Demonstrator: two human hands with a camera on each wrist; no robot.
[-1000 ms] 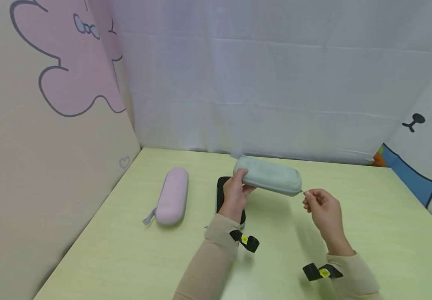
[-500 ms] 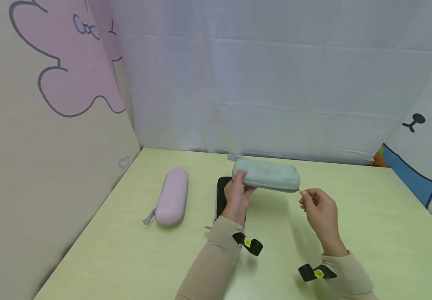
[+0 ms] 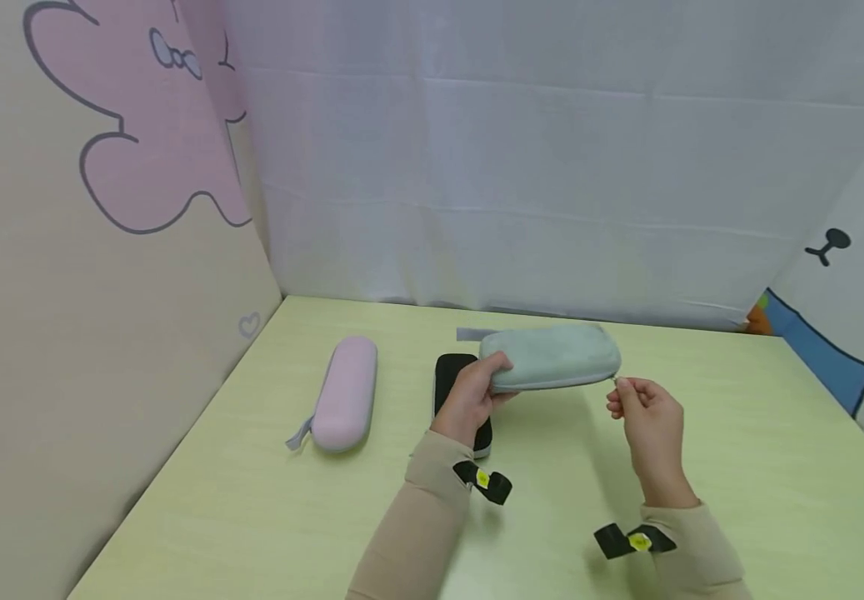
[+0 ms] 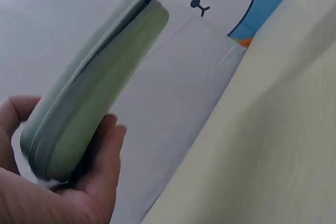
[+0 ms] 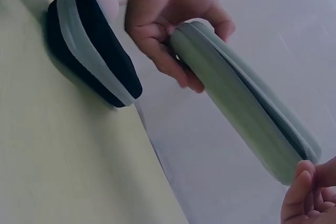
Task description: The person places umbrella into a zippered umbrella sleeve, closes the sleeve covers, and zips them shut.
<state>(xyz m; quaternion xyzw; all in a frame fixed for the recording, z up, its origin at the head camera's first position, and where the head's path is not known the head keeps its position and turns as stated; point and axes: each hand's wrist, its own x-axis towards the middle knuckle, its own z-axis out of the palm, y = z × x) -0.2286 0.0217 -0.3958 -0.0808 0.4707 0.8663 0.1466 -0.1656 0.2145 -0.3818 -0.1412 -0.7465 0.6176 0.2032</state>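
A pale green zip case (image 3: 551, 357) is held above the table, lying roughly crosswise. My left hand (image 3: 472, 392) grips its left end, thumb on the near side and fingers underneath. At the right end my right hand (image 3: 651, 421) pinches the small zipper pull (image 3: 615, 380) between thumb and fingertips. Along the seam of the green case (image 5: 231, 103) a dark slit shows in the right wrist view, widest toward the pull. The inside of the case cannot be made out. A grey strap (image 3: 469, 334) sticks out from its left end.
Beneath my left hand a black case (image 3: 448, 375) with a light band lies on the table (image 3: 746, 433), partly covered by the hand. Farther left lies a pink case (image 3: 347, 396) with a grey strap. A white curtain (image 3: 536, 192) hangs behind the table.
The green case has shifted slightly right and tilted so that its right end is higher. Both hands moved with it, still holding case and pull. The other cases stayed put.
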